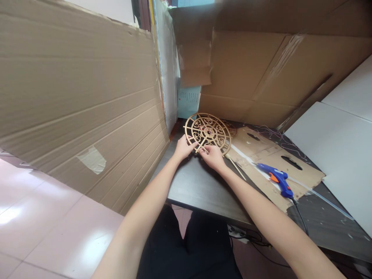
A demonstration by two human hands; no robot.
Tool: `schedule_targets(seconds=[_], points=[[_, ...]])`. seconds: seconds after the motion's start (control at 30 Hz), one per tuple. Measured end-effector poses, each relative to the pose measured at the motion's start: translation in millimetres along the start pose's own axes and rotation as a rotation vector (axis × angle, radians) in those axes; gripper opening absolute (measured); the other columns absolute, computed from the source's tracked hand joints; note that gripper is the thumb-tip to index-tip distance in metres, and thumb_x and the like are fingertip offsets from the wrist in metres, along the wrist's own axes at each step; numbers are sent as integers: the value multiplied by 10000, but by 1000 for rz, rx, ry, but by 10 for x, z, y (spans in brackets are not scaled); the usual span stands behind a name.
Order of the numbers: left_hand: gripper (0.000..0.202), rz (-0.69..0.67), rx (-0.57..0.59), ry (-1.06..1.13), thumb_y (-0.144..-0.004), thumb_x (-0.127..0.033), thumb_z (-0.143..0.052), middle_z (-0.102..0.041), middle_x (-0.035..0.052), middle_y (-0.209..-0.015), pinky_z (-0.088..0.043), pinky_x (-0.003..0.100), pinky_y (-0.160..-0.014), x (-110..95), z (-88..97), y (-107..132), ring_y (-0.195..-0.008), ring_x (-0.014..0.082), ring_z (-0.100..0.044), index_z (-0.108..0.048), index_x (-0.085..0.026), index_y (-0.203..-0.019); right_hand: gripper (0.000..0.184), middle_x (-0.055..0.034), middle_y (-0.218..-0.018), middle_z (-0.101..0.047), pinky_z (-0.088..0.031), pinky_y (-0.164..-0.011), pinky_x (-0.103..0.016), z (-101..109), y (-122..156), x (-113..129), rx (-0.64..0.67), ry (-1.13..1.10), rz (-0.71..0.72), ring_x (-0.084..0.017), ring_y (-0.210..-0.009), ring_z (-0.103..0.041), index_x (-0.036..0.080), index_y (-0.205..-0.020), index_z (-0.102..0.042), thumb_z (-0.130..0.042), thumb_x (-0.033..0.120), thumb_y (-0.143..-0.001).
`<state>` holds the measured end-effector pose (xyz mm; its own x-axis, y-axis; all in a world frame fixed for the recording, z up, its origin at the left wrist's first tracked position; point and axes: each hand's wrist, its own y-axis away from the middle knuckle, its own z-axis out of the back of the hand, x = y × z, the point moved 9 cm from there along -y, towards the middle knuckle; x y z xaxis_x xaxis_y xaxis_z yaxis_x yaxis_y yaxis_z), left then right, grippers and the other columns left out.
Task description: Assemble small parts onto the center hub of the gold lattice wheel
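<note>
A round, gold-coloured openwork wheel (209, 132) with spokes and curled scrolls is held tilted above the near-left part of the dark table (192, 184). My left hand (185, 148) grips its lower left rim, the thumb lying over the front. At the bottom of the rim my right hand (213, 155) is closed, thumb and fingers pinching the edge near a short spoke. The two hands are close together but apart. A thin light stick with a rounded end (236, 167) lies on the table just right of my right hand.
A blue hot glue gun (276, 179) with an orange trigger lies on a cardboard sheet (308, 172) at the right, a clear glue stick behind it and its black cord running off the front. Cardboard walls (238, 66) stand behind and at the left. Thin wires (293, 145) lie at the back right.
</note>
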<state>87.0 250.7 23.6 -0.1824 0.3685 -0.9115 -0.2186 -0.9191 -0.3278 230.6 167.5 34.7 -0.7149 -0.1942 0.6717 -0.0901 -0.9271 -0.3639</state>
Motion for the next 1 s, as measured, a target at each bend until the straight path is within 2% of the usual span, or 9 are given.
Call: schedule_targets(seconds=[0.1,0.6,1.0], points=[[271,1,-8,1,-794,-204,-843,-776,65,-900,-573,344,-817,5,5,-8,-864,226,-744,-603,-193,-918,369,37,-545,-353,-228,-585,-289,0,5,-6,-9,-6,4,-110,-566,-312,209,-581,-418,-529,401,-876],[283,-14,-15,14,-786,-228,-846,-787,78,-931,-568,341,-789,34,13,-8,-840,225,-741,-612,-193,-941,315,23,-529,-481,-295,-587,-268,-8,4,-25,2,-27,-14,-117,-552,-403,163,-665,-660,-586,414,-842],[279,-19,-10,3,-786,-223,-839,-777,75,-926,-559,344,-786,16,-2,4,-838,230,-732,-603,-199,-933,241,20,-540,-511,-297,-597,-262,-12,-5,-44,-3,-34,-35,-113,-562,-424,168,-643,-634,-597,356,-790]])
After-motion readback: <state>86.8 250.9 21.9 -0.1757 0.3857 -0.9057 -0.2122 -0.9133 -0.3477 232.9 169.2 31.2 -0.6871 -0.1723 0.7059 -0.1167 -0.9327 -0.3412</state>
